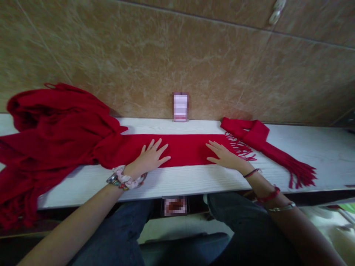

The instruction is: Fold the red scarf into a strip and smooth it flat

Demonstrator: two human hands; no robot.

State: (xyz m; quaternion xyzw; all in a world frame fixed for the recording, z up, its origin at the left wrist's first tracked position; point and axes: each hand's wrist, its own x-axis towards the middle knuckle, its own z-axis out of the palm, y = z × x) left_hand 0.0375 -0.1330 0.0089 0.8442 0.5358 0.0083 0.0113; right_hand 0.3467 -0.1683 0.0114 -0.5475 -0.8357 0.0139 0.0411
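A red scarf (185,149) lies flat along a white wood-grain table, its fringed end toward the right. My left hand (151,157) rests on the scarf's left part with fingers spread, holding nothing. Over its right part, near the fringe, my right hand (222,154) lies with fingers stretched out and nothing gripped. To the left, the flat strip meets a large rumpled heap of red fabric (63,125); where one ends and the other begins is hard to tell. Another red scarf (255,138), folded narrow with a fringed end, lies right of my right hand.
A phone (180,107) with a blurred screen leans upright against the brown tiled wall (138,66) behind the table (177,181). Below the front edge, between my legs, is a blurred dark-framed object (175,206). A white fitting (276,13) is on the wall, upper right.
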